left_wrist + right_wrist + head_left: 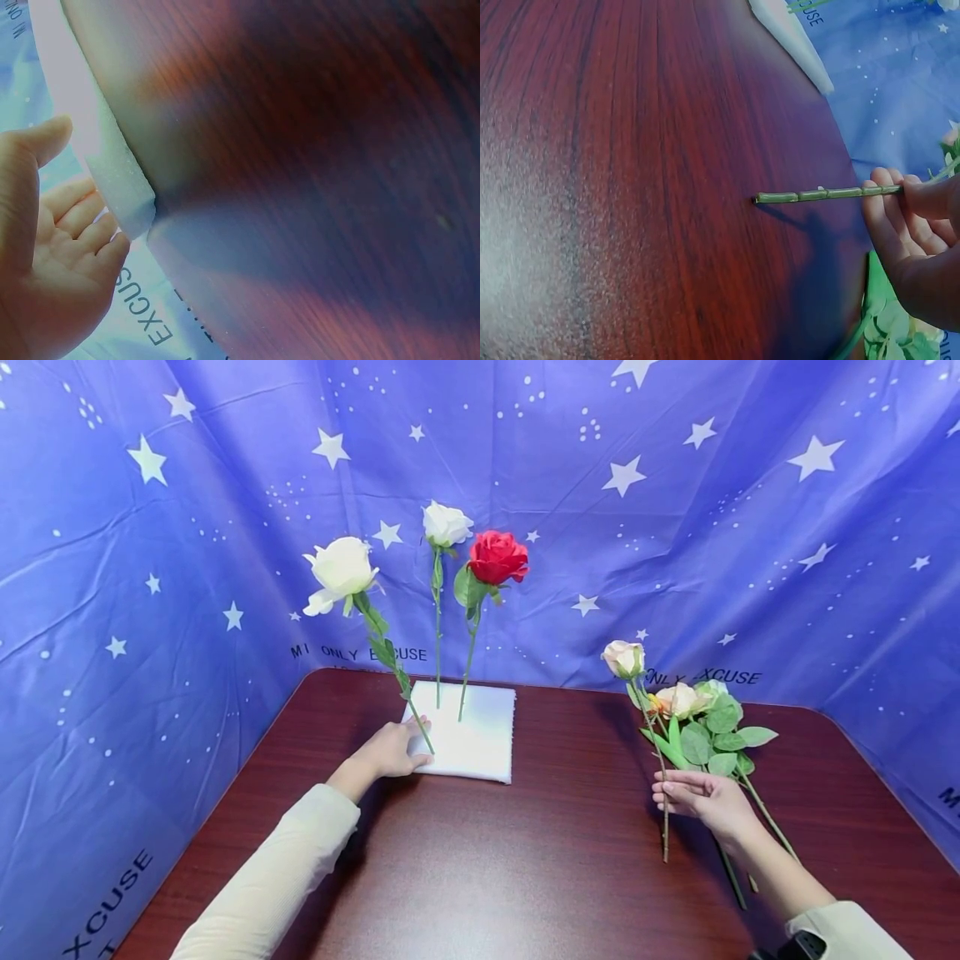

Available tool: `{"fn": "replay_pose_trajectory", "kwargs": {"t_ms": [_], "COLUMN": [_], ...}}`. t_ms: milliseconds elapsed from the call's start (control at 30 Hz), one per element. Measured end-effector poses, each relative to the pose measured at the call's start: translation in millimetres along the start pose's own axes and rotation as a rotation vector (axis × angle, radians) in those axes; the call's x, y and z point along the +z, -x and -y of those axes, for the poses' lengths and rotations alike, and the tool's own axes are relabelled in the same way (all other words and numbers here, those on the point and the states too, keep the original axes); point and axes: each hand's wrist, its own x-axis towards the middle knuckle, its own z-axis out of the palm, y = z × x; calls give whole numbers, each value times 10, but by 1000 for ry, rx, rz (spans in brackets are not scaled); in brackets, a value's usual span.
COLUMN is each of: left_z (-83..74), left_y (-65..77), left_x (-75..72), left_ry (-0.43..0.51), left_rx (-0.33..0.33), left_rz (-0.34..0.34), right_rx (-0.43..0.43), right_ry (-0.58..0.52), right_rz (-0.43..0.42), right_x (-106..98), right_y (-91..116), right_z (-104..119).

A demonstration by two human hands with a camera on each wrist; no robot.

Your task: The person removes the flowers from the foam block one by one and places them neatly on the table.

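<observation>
My left hand rests at the left edge of a white foam block, its fingers lying loosely along the side and its thumb near the front corner. Three artificial roses stand in the block: a leaning white rose nearest that hand, another white rose at the back and a red rose. On the right, my right hand pinches the stem of a pale pink rose between thumb and fingers. The bloom points up, and in the right wrist view the cut end of the stem sticks out past the fingertips.
Several more artificial flowers with green leaves lie on the dark red wooden table, behind and beneath my right hand. A blue curtain with white stars surrounds the table's back and sides.
</observation>
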Motion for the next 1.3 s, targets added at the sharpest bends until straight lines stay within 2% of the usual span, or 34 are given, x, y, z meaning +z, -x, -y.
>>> {"fn": "replay_pose_trajectory", "kwargs": {"t_ms": [167, 367, 567, 800, 1167, 1300], "left_z": [2, 2, -1, -3, -9, -9], "left_y": [1, 3, 9, 11, 19, 9], "left_x": [5, 0, -7, 3, 5, 0], "left_ry": [-3, 4, 9, 7, 4, 4], "left_rx": [2, -15, -9, -20, -12, -22], "left_rz": [-10, -2, -7, 5, 1, 9], "right_rx": [47, 178, 265, 313, 342, 331], "right_ry": [12, 52, 143, 167, 114, 199], "right_rz": [11, -35, -37, -51, -124, -179], "right_x": [-51, -111, -167, -194, -191, -173], "right_y": [18, 45, 65, 82, 100, 97], "right_z": [-26, -65, -90, -90, -76, -61]}}
